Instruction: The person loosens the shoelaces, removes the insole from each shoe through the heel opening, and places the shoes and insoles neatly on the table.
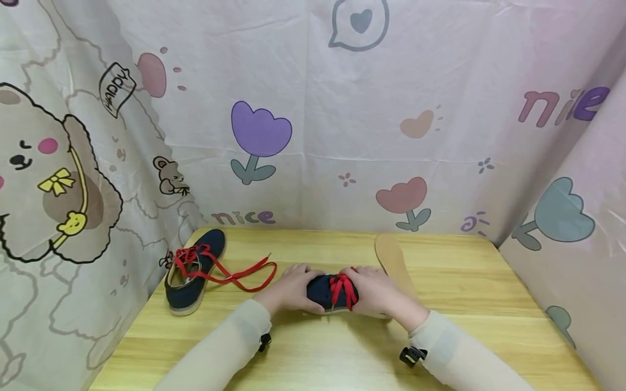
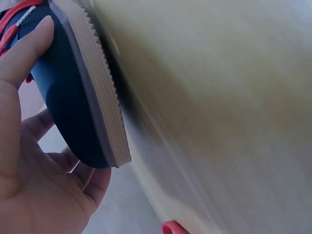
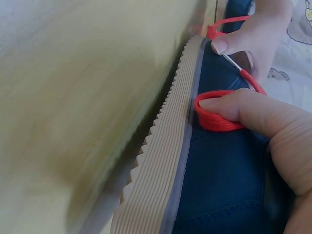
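A navy shoe [image 1: 320, 292] with a pale ridged sole [image 2: 100, 92] lies crosswise in front of me, its red lace [image 1: 344, 290] tied in loops on top. My left hand [image 1: 295, 288] grips the toe end, thumb on the near side and fingers round the far side. Farther along, my right hand [image 1: 376, 292] holds the shoe's other end. In the right wrist view its thumb presses a lace loop [image 3: 217, 122] against the navy upper [image 3: 219, 180]. Whether the sole touches the table, I cannot tell.
Another navy shoe [image 1: 211, 258] stands at the table's left edge, its loose red laces [image 1: 239, 277] trailing right. A tan insole [image 1: 393, 258] lies behind my right hand. Beyond the wooden table [image 1: 469, 320] hangs a printed curtain [image 1: 332, 108], which also encloses both sides.
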`<state>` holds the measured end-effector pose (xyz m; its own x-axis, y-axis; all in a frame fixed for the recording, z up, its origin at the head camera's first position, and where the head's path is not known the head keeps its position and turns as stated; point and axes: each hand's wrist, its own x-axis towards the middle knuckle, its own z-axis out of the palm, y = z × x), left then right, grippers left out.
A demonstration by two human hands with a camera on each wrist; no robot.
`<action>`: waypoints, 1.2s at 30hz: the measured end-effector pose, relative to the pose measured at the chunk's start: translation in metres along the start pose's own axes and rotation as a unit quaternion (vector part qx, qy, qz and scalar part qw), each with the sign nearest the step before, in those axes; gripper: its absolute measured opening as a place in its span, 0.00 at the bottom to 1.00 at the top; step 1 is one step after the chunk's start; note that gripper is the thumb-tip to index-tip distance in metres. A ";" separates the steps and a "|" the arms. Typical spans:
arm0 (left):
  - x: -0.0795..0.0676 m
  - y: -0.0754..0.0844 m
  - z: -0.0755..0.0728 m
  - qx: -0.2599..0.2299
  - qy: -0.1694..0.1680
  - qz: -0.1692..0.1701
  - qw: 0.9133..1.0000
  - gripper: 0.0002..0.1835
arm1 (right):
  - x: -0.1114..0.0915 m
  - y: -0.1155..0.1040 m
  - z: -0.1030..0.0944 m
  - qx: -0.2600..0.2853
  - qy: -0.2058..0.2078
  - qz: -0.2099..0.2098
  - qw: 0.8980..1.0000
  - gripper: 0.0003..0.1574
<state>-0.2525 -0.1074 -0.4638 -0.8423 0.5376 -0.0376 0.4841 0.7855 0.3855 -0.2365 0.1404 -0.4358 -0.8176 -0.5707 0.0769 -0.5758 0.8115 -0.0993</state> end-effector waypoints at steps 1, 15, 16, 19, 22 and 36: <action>0.000 -0.002 0.000 0.000 -0.001 -0.001 1.000 0.52 | 0.001 -0.001 0.001 -0.001 0.000 -0.001 1.000 0.45; -0.010 -0.009 -0.004 -0.006 -0.005 -0.020 1.000 0.52 | 0.006 -0.008 0.006 -0.016 -0.007 -0.012 1.000 0.50; -0.010 -0.009 -0.004 -0.005 -0.005 -0.021 1.000 0.52 | 0.006 -0.008 0.007 -0.014 -0.009 -0.012 1.000 0.50; -0.012 -0.007 -0.005 0.000 -0.003 -0.023 1.000 0.52 | 0.005 -0.007 0.008 -0.002 -0.014 -0.011 1.000 0.54; -0.014 -0.004 -0.006 0.004 -0.002 -0.025 1.000 0.53 | 0.003 -0.004 0.006 0.019 -0.012 -0.018 1.000 0.59; -0.023 -0.003 -0.009 -0.012 0.007 -0.002 1.000 0.44 | -0.028 0.033 -0.017 0.113 -0.015 -0.011 0.993 0.51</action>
<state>-0.2371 -0.1249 -0.4557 -0.8475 0.5302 -0.0263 0.4754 0.7801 0.4066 -0.2320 0.1851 -0.4246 -0.8030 -0.5937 0.0520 -0.5768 0.7522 -0.3184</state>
